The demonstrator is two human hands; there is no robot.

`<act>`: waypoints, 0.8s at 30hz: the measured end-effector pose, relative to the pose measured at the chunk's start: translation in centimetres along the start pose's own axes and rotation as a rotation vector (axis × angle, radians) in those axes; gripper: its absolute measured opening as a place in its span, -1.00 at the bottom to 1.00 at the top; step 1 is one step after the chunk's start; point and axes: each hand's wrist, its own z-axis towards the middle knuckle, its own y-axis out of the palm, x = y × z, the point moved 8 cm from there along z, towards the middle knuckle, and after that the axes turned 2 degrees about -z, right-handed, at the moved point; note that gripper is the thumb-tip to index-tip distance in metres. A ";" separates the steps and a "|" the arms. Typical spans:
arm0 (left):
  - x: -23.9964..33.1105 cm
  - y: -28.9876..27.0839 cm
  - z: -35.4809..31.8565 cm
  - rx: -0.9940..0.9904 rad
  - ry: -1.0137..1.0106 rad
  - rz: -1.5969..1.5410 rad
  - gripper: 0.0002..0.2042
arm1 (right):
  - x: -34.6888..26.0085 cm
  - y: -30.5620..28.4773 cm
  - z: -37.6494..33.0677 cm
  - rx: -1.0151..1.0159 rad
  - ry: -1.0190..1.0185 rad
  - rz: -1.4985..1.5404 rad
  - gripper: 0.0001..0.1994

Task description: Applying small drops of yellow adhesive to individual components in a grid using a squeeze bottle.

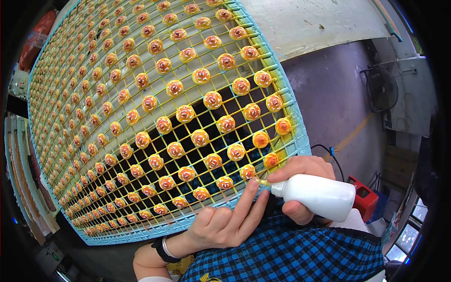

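Observation:
A large wire grid rack (298,126) with a light blue frame tilts in front of me, holding several rows of small round orange pieces with white and red marks (212,99). My right hand (300,167) grips a white squeeze bottle (319,194), its thin nozzle pointing left at an orange piece (247,171) in the rack's near right corner. My left hand (225,221) rests against the rack's near edge, index finger stretched up to the nozzle tip. A dark band sits on that wrist.
A grey floor (329,98) with a yellow line lies to the right, with a standing fan (381,87) and a red crate (364,197) beyond. My blue checked apron (291,256) fills the bottom. Stacked racks (21,155) stand at the left.

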 end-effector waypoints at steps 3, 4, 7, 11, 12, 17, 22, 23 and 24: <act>0.0 0.0 0.1 0.002 0.007 0.012 -0.76 | -0.2 -0.2 0.2 -0.004 -0.012 -0.024 -0.60; 0.0 0.0 0.1 0.001 0.007 0.012 -0.76 | -0.3 -0.2 0.1 -0.004 -0.012 -0.023 -0.60; 0.0 0.0 0.1 -0.003 0.005 0.018 -0.75 | 0.5 0.0 -0.4 -0.006 0.111 0.127 -0.61; 0.0 0.0 0.3 -0.013 0.020 0.029 -0.75 | 0.8 -0.4 -0.6 0.060 0.159 0.135 -0.61; 0.0 0.0 0.2 -0.010 0.021 0.028 -0.75 | 0.7 -0.3 -0.5 0.041 0.167 0.110 -0.61; 0.0 0.0 0.2 -0.005 0.018 0.030 -0.75 | 0.4 -0.3 -0.3 0.047 0.113 0.063 -0.61; 0.0 0.0 0.1 -0.002 0.018 0.024 -0.75 | 0.4 -0.2 -0.4 0.039 0.117 0.061 -0.60; 0.0 0.0 0.2 -0.011 0.017 0.030 -0.75 | 0.6 -0.3 -0.5 0.058 0.141 0.095 -0.60; 0.0 0.0 0.2 -0.019 0.017 0.036 -0.75 | 0.8 -0.5 -0.6 0.077 0.164 0.129 -0.59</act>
